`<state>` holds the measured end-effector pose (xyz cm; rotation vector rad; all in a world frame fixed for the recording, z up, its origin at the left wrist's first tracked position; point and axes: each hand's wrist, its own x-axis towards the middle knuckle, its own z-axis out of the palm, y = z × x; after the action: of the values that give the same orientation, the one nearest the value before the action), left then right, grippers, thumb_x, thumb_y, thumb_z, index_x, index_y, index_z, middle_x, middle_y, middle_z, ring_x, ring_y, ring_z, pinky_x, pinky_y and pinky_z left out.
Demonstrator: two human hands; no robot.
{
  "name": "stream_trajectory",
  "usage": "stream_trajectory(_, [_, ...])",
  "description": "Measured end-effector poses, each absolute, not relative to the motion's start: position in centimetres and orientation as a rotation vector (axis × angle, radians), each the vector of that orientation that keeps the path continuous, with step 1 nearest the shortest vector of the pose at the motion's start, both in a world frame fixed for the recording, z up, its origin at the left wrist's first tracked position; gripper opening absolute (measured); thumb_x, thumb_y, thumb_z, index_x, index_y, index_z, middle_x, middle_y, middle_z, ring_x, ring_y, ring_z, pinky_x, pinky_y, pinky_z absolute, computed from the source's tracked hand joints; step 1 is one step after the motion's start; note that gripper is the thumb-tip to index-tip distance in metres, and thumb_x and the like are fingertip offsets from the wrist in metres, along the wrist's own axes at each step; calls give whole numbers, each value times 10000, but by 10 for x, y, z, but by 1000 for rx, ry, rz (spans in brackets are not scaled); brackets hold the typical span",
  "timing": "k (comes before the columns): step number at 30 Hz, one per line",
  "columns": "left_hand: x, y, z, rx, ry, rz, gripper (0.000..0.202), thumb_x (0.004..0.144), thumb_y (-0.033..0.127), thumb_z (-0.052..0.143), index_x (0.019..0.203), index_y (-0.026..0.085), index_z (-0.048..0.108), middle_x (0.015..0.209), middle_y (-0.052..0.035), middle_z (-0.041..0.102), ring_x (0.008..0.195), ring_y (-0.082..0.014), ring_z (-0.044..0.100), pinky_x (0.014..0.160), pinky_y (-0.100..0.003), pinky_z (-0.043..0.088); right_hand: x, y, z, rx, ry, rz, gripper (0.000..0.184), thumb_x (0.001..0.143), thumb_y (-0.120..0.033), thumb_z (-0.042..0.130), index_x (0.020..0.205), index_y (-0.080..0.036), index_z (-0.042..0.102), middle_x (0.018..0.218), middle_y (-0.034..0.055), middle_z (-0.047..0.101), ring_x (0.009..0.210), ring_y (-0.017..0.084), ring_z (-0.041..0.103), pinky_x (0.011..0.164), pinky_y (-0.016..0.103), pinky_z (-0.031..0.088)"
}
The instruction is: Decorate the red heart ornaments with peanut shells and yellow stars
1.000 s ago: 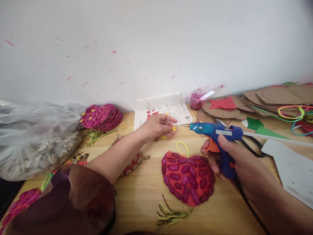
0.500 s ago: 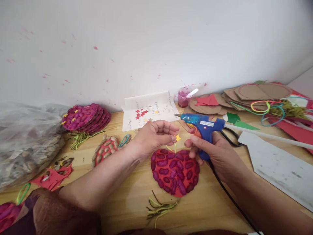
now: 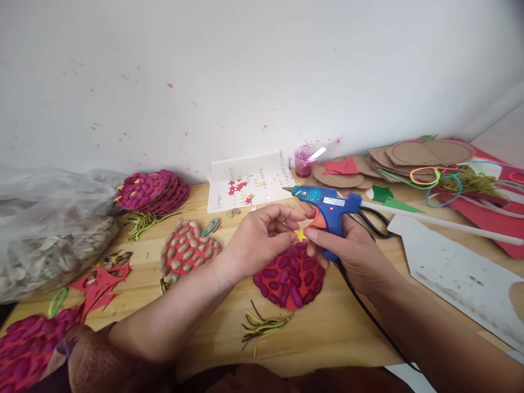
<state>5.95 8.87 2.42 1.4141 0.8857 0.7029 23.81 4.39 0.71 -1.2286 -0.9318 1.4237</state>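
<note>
My left hand (image 3: 262, 240) pinches a small yellow star (image 3: 300, 235) between thumb and fingertips. My right hand (image 3: 352, 256) is wrapped round the grip of the blue glue gun (image 3: 327, 204), and its thumb tip comes in just beside the star. The two hands meet over the far edge of the red heart (image 3: 290, 275), which lies flat on the worktop (image 3: 327, 338), studded with purple seeds. The star sits just above that edge; I cannot tell whether it touches the heart.

The gun's nozzle points left and away, past my left fingertips, and its red lamp is lit, so I take the tip to be hot. As I judge it, the star is so small that it wants holding by one point only, leaving its back free for a single small dot. Skin should stay off the nozzle. The cord trails off the near edge under my right wrist, and it should hang slack so it cannot tug the gun.

Far and left of the hands lies a paper (image 3: 249, 183) with more stars, and scissors (image 3: 379, 221) lie just right of the gun. A heart with pale seeds (image 3: 188, 251) lies to the left, and a tuft of green fibres (image 3: 262, 327) lies near me.
</note>
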Motion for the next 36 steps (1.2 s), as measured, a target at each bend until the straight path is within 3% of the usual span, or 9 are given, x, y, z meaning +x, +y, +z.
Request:
stream_trajectory(4, [60,86,24,1439,853,703,295,785,147,671,1077,109,663,1047,-116,711,922,-205,688,893,-393,541,239,43,7,-1232,-955,1439,408,761,-342,795,1077,-190,586,616,-25,658,530,131,552,415,214,419])
stream_trajectory(12, [61,87,25,1438,813,704,290,782,125,666,1071,118,659,1030,-93,708,908,-175,677,884,-357,530,239,45,5,-1228,-979,1449,443,752,-343,798,1095,-197,558,628,-33,661,534,129,563,402,199,410])
stream_trajectory(25, [60,88,21,1378,839,684,311,779,171,683,1086,120,676,1064,-112,706,943,-202,675,903,-391,528,239,44,7,-1277,-999,1439,398,759,-336,776,1068,-187,574,614,-29,664,511,122,535,423,217,420])
stream_trajectory(36, [58,90,21,1411,885,669,318,775,165,689,1092,150,694,1055,-80,706,888,-177,687,874,-359,536,238,43,10,-1284,-1022,1413,404,749,-343,777,1063,-190,575,589,-30,658,445,105,473,412,228,364])
